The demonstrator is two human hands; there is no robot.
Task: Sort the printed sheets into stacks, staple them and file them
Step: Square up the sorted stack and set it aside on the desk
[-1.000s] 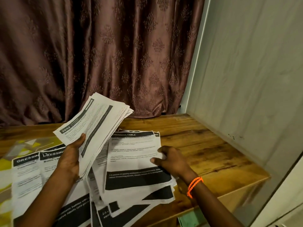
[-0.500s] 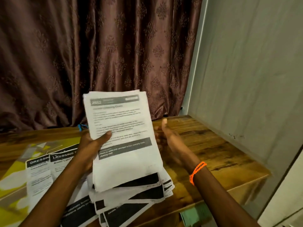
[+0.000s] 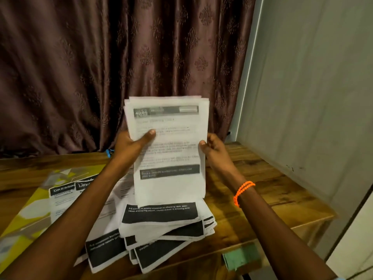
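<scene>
Right hand (image 3: 212, 147) has come up onto the held stack (image 3: 167, 150), so both hands now pinch it, left hand (image 3: 131, 145) opposite, long axis upright, directly above the loose sheets (image 3: 161, 221) on the worktop (image 3: 262, 178).

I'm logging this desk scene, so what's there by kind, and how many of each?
Hands: 2, left hand and right hand
Held bundles of sheets: 1
Loose piles of printed sheets on the table: 1
Orange bracelets: 1
Yellow folders: 1
Total: 6
</scene>
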